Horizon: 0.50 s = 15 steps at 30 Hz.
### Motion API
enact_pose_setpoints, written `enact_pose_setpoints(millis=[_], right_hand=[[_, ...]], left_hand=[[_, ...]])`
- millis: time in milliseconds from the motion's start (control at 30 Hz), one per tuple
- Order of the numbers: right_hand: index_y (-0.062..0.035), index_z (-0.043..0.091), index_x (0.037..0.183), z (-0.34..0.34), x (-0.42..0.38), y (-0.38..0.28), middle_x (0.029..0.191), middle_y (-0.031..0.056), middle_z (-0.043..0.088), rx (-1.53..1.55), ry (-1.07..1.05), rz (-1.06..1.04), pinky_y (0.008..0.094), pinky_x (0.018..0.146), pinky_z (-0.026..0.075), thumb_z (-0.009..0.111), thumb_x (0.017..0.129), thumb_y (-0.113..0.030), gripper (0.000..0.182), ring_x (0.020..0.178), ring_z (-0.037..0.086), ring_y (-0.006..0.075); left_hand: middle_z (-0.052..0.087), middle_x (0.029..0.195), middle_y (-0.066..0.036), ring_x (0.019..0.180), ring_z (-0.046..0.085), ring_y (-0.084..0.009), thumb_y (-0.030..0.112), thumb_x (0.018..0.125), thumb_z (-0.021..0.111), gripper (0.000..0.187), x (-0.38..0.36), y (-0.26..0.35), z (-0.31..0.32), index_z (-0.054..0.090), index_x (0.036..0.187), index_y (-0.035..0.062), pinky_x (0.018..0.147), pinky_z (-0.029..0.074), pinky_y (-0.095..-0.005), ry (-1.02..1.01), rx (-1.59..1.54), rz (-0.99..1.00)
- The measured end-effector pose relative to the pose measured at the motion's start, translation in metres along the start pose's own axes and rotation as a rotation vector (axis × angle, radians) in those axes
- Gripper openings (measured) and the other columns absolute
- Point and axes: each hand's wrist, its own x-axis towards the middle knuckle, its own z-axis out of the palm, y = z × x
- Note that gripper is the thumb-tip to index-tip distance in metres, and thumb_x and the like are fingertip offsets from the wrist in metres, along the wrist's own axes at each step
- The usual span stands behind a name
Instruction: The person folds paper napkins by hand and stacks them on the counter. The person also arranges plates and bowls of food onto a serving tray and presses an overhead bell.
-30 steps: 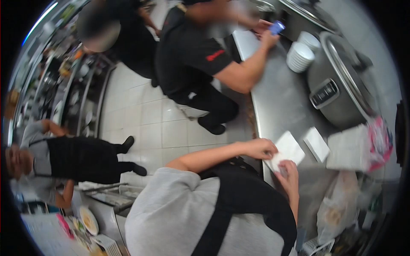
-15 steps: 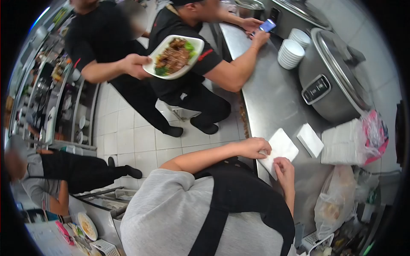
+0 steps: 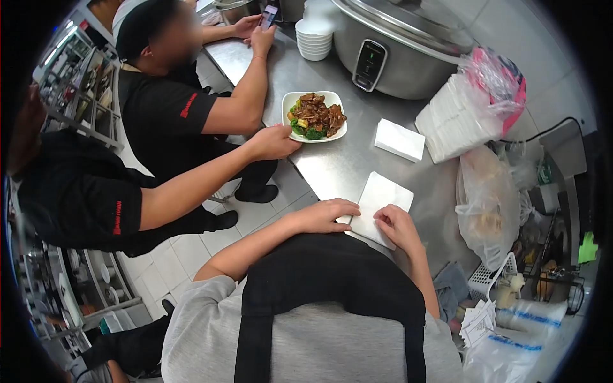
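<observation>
White napkins (image 3: 382, 195) lie at the counter's near edge. My left hand (image 3: 324, 216) rests at their left edge, fingers stretched and thumb apart. Over their right side, my right hand (image 3: 397, 227) has slightly bent fingers, with nothing visible between them. A folded white stack (image 3: 400, 140) sits farther up the counter. Beyond my left hand, a co-worker's hand (image 3: 276, 142) holds the rim of a square white dish (image 3: 295, 131) of meat and green vegetables, at the counter.
A seated person (image 3: 159, 105) leans on the steel counter (image 3: 255, 76), holding a phone (image 3: 268, 17). Stacked white bowls (image 3: 313, 46) stand beside a large steel cooker (image 3: 408, 60). At right are packed napkins (image 3: 450, 118), a plastic bag (image 3: 488, 204) and a white basket (image 3: 490, 277).
The view has shifted and turned. The co-worker's arm has brought the dish from above the floor side to the counter. My left fingers have straightened over the napkins; my right hand stays beside them.
</observation>
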Motion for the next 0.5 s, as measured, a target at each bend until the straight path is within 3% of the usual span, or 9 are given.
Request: enact_pose_setpoints(millis=[167, 300, 400, 500], right_hand=[[-0.0009, 0.063, 0.083, -0.017, 0.001, 0.005, 0.073, 0.0109, 0.061, 0.003, -0.081, 0.073, 0.0337, 0.063, 0.046, 0.061, 0.079, -0.012, 0.013, 0.068, 0.059, 0.0238], [-0.0005, 0.063, 0.086, -0.017, 0.034, 0.004, 0.073, 0.0100, 0.064, 0.189, 0.132, 0.025, 0.0301, 0.060, 0.046, 0.061, 0.081, -0.011, 0.012, 0.066, 0.060, 0.0178], [-0.0006, 0.063, 0.089, -0.012, 0.068, 0.002, 0.076, 0.0096, 0.065, 0.247, 0.231, -0.011, 0.0289, 0.061, 0.047, 0.061, 0.082, -0.011, 0.013, 0.069, 0.061, 0.0162], [-0.0005, 0.063, 0.093, -0.009, 0.081, -0.012, 0.080, 0.0072, 0.065, 0.278, 0.253, -0.035, 0.0275, 0.064, 0.047, 0.061, 0.083, -0.011, 0.014, 0.072, 0.060, 0.0136]], left_hand=[[0.058, 0.114, -0.017, 0.109, 0.054, -0.0316, 0.017, 0.083, 0.062, 0.040, 0.003, 0.009, -0.009, 0.054, 0.119, 0.0013, 0.094, 0.042, -0.0395, -0.029, -0.062, -0.079], [0.058, 0.114, -0.018, 0.107, 0.055, -0.0321, 0.016, 0.083, 0.062, 0.039, 0.004, 0.010, -0.011, 0.055, 0.118, 0.0012, 0.093, 0.043, -0.0392, -0.025, -0.054, -0.081], [0.062, 0.107, -0.017, 0.097, 0.061, -0.0294, 0.015, 0.084, 0.061, 0.036, 0.001, 0.012, -0.019, 0.055, 0.116, 0.0003, 0.085, 0.048, -0.0369, 0.000, -0.087, -0.135], [0.067, 0.088, -0.011, 0.076, 0.065, -0.0158, 0.012, 0.086, 0.059, 0.028, -0.003, -0.024, -0.025, 0.055, 0.111, -0.0015, 0.067, 0.052, -0.0291, 0.355, -0.322, -0.269]])
